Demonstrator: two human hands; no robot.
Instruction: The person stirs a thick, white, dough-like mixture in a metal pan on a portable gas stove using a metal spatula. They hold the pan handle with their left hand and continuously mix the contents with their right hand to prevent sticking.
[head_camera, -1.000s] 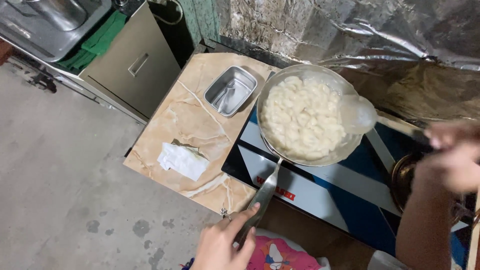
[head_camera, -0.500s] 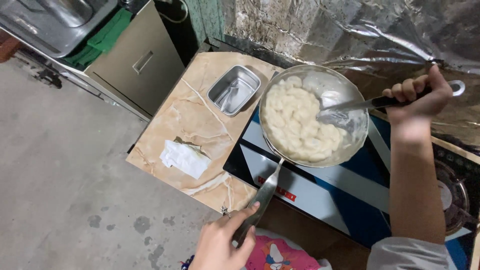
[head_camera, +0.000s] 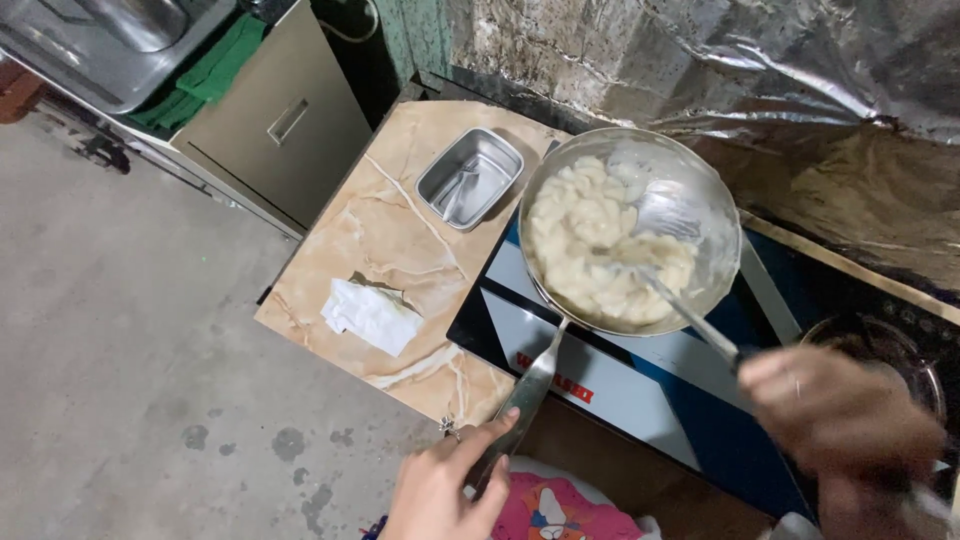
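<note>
Steel handle nearest us, and our left hand (head_camera: 440, 485) is wrapped around the pan handle (head_camera: 528, 392), so we want that grip firm to keep the pan (head_camera: 630, 228) flat on the blue-and-white stove top (head_camera: 620, 385) while we stir. Our right hand (head_camera: 840, 420), blurred but closed on the spatula (head_camera: 668, 262), has the blade down in the pale, creamy pieces (head_camera: 585, 250); best to sweep low along the pan bottom and stay inside the rim, well clear of the small metal tray (head_camera: 470, 178) on the marble slab (head_camera: 385, 240).
</note>
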